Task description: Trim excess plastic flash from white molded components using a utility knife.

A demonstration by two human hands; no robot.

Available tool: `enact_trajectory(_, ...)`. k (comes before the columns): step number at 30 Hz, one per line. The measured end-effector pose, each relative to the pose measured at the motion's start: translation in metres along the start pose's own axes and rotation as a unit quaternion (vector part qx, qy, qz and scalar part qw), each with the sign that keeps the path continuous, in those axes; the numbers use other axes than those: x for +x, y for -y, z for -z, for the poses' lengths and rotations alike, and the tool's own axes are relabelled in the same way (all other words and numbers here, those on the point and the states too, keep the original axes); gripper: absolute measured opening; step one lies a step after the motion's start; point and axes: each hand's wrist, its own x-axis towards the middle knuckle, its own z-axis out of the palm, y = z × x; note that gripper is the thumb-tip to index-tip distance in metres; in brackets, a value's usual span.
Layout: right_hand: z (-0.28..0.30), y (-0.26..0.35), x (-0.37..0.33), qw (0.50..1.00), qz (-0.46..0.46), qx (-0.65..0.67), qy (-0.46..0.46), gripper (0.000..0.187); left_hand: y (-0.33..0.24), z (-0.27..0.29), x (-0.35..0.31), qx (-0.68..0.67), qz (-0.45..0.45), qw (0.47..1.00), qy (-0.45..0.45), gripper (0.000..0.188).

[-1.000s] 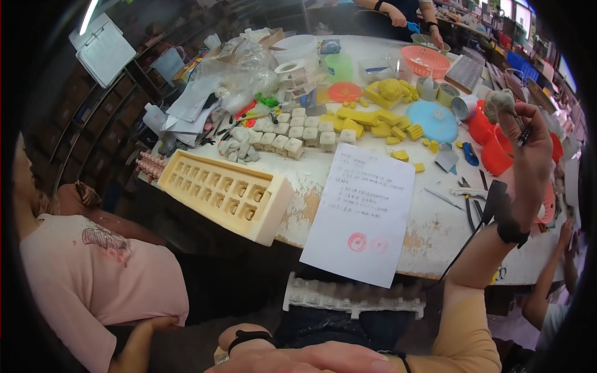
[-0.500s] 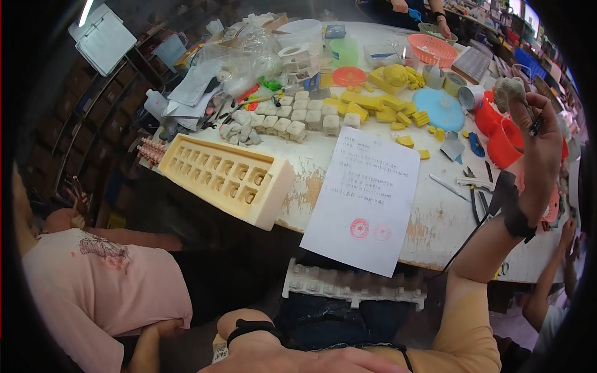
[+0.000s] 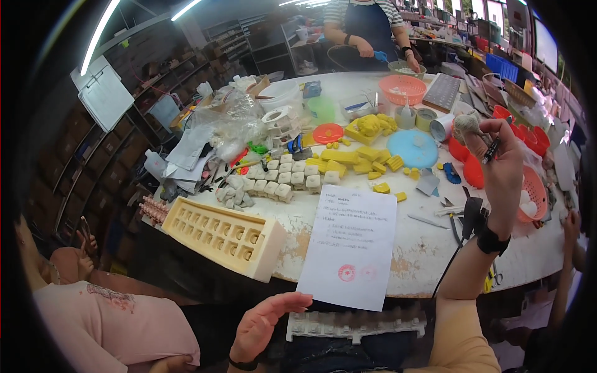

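Right hand (image 3: 499,146): raised over the right side of the pale, worn-topped table (image 3: 429,252), holding 1 grey, rounded lump (image 3: 465,126) and 1 slim, dark tool (image 3: 491,151). Left hand (image 3: 264,323): fingers outstretched, flat, at the lower-left corner of 1 white paper sheet with red stamps (image 3: 351,248); contact cannot be told.

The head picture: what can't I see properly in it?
All in the head view:
Grey lump: partly hidden by the right hand.
Dark thing in that hand: too small to name, partly covered by the hand.
Paper: writing too small and blurred to read.
Left hand: arm cut off by the lower edge.
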Motion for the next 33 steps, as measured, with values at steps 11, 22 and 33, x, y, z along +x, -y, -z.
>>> enact_trajectory(11,-0.009,-0.006,0.003,1.0,-0.012,-0.01,0.006,0.022,0.073,0.058,-0.026,0.091,0.225,0.939,-0.244,0.039)
enact_trajectory(22,-0.008,-0.01,0.005,1.0,-0.016,-0.003,0.003,0.021,0.083,0.061,-0.021,0.089,0.25,0.935,-0.235,0.038)
enact_trajectory(33,-0.01,-0.012,0.007,0.999,-0.032,-0.025,0.009,0.022,0.083,0.062,-0.021,0.095,0.252,0.935,-0.23,0.038)
